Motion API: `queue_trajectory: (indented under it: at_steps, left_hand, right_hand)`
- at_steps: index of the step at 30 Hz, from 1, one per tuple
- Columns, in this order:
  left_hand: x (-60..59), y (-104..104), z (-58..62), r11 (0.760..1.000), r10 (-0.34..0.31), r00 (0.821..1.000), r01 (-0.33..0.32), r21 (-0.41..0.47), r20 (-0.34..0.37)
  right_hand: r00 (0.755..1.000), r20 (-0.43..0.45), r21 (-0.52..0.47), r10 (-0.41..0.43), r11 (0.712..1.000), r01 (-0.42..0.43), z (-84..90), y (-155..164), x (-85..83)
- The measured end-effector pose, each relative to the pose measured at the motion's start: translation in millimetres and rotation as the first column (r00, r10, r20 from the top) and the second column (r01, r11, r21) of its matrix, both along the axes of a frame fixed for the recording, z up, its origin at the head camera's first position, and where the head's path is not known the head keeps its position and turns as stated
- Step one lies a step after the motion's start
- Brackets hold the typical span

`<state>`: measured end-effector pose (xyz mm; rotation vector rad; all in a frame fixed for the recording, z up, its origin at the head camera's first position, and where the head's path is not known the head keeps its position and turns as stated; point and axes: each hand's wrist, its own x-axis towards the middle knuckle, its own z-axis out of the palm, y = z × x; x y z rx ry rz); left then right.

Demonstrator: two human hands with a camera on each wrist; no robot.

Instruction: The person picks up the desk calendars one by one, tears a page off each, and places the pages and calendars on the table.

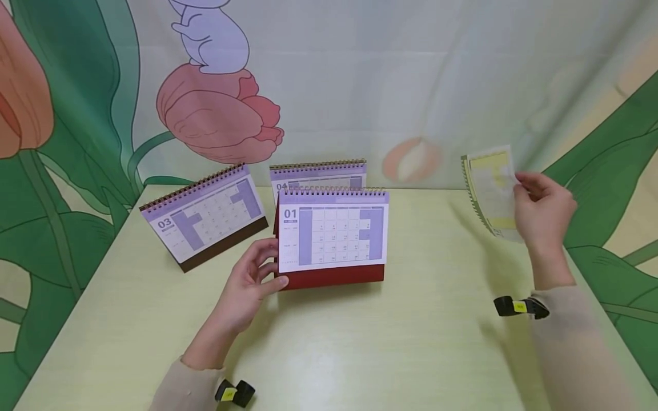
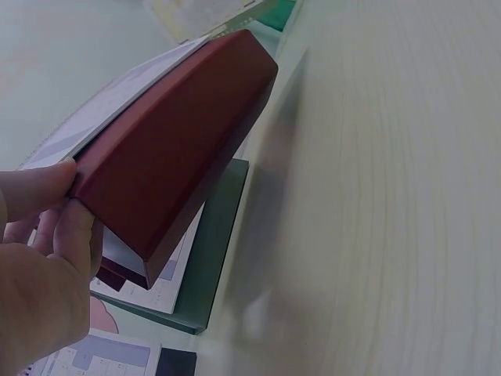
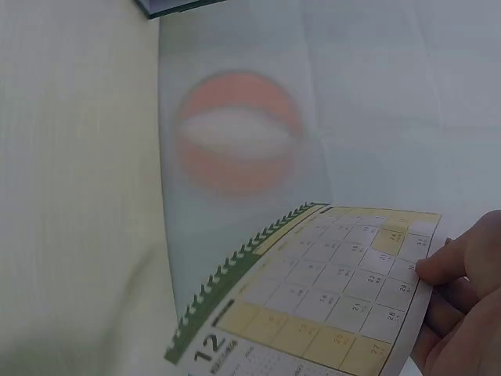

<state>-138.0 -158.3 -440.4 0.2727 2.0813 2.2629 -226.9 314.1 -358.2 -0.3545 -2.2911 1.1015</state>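
A pale yellow-green wood-grain tabletop (image 1: 401,342) fills the lower part of the head view, and behind it hangs a fabric backdrop (image 1: 360,74) printed with green leaves, pink tulips and a lilac rabbit. Near the middle of the table stands a purple-and-white spiral-bound desk calendar with a dark red base, showing "01" (image 1: 333,237). The left hand (image 1: 249,285) grips its left end, thumb in front and fingers curled behind the red base. To its left a purple desk calendar with a brown base, marked "03" (image 1: 204,218), stands at an angle, and just behind the "01" calendar a third purple one, marked "04" (image 1: 317,174), is partly hidden. Well to the right, the right hand (image 1: 542,211) holds a yellow-and-white calendar with green spiral binding, marked "12" (image 1: 490,191), lifted above the table's right edge, pinching it at one side.
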Motion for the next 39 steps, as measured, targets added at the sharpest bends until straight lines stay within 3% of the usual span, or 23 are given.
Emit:
queue_trajectory:
  at_steps: [5, 10, 15, 20, 26, 39]
  left_hand:
    - [0.3, -1, 0.6, 1.000, 0.003, 1.000, -0.003, -0.001, 0.005]
    - [0.6, -2, 1.3, 1.000, 0.005, 1.000, -0.005, -0.003, -0.004]
    - [0.2, -3, 0.6, 1.000, 0.009, 1.000, -0.009, 0.001, -0.010]
    - [0.3, -2, -0.2, 1.000, 0.009, 1.000, -0.009, 0.007, -0.016]
    - [0.7, -2, -1.9, 1.000, 0.008, 1.000, -0.008, 0.003, -0.030]
    - [0.3, 0, -2.9, 1.000, 0.007, 1.000, -0.007, 0.009, -0.027]
  right_hand:
    - [0.998, 0.012, 0.229, 0.058, 0.972, -0.059, -7.6, 2, 4.7]
    - [0.994, -0.031, 0.467, 0.105, 0.881, -0.079, -19.6, 5, 6.5]
    - [0.991, 0.065, 0.588, 0.121, 0.797, -0.136, -31.3, 11, 6.5]
    - [0.979, 0.156, 0.621, 0.128, 0.758, -0.198, -40.4, 16, 4.9]
    - [0.957, 0.242, 0.612, 0.162, 0.739, -0.280, -53.1, 22, 4.9]
    - [0.865, 0.427, 0.500, 0.263, 0.728, -0.469, -64.0, 21, 10.6]
